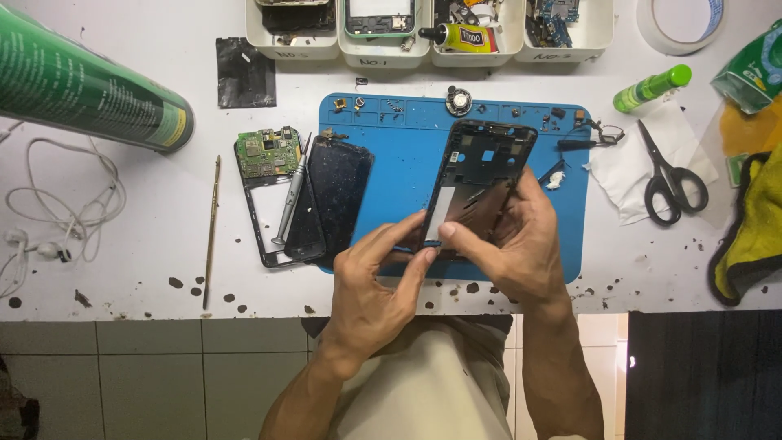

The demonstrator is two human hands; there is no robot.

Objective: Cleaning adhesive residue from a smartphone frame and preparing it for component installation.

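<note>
At the far edge of the white table (122,269) stand four small white trays (383,50) in a row, and they hold phone parts, a frame with green edge, small boards and one yellow glue tube (464,37). Both hands work over the blue mat (391,147). The right hand (513,240) is closed around the lower part of a black phone frame (485,175), which stands tilted above the mat, and the left hand (379,269) pinches its lower edge with thumb and fingers. Left of the mat lie one green circuit board (267,152), one screwdriver (292,195) and one dark screen (336,191). On the right lie one pair of scissors (672,175) and one green bottle (652,88). Below the table is a tiled floor (138,375).
</note>
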